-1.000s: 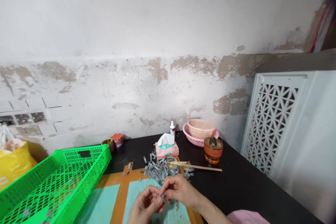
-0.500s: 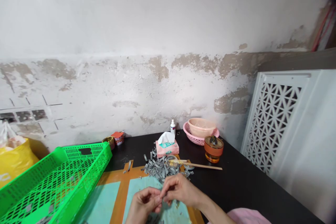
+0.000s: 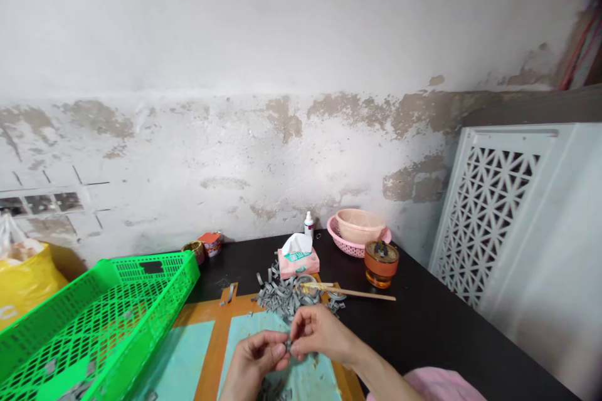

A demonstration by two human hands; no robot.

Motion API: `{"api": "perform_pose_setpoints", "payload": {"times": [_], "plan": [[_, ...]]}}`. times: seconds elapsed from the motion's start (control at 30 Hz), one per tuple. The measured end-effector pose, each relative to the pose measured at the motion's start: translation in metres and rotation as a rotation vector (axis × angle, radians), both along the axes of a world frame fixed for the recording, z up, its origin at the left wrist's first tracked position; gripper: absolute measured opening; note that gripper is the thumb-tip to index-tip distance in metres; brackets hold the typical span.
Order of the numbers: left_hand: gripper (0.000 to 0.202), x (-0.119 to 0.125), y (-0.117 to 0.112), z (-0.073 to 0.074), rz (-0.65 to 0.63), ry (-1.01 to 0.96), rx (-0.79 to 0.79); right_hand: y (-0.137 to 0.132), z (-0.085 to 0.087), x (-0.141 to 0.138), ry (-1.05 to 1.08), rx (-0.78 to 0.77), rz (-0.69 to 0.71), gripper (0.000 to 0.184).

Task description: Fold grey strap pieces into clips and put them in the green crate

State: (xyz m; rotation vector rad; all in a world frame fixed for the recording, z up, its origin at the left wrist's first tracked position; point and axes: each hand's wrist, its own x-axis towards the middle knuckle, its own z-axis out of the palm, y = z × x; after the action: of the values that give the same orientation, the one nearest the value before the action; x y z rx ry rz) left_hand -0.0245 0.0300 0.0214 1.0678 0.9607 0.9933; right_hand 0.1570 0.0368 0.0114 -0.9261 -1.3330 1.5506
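The left hand [image 3: 251,360] and right hand [image 3: 324,333] are nearly closed, their fingertips steadily pinching a small grey strip [image 3: 288,345] from both sides, above a teal mat [image 3: 254,329] near a heap of grey strips [image 3: 281,298].

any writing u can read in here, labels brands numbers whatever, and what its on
yellow plastic bag: "C", a single letter cut off by the picture's edge, rest unseen
tissue box: teal printed label, too small to read
small white bottle: label too small to read
small red-topped tin: markings too small to read
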Motion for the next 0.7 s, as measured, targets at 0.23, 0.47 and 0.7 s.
{"api": "perform_pose_setpoints", "payload": {"times": [0.23,0.47,0.7], "plan": [[0.037,0.006,-0.003,0.001,0.027,0.055,0.126,0.000,0.002,-0.007,-0.040,0.019,-0.062,0.026],[0.033,0.006,-0.003,0.001,0.032,0.062,0.160,-0.001,-0.001,-0.010,-0.037,0.064,-0.113,0.027],[0.029,0.005,-0.003,0.005,0.030,0.113,0.200,-0.002,0.003,-0.011,0.017,0.039,-0.087,0.034]]}}
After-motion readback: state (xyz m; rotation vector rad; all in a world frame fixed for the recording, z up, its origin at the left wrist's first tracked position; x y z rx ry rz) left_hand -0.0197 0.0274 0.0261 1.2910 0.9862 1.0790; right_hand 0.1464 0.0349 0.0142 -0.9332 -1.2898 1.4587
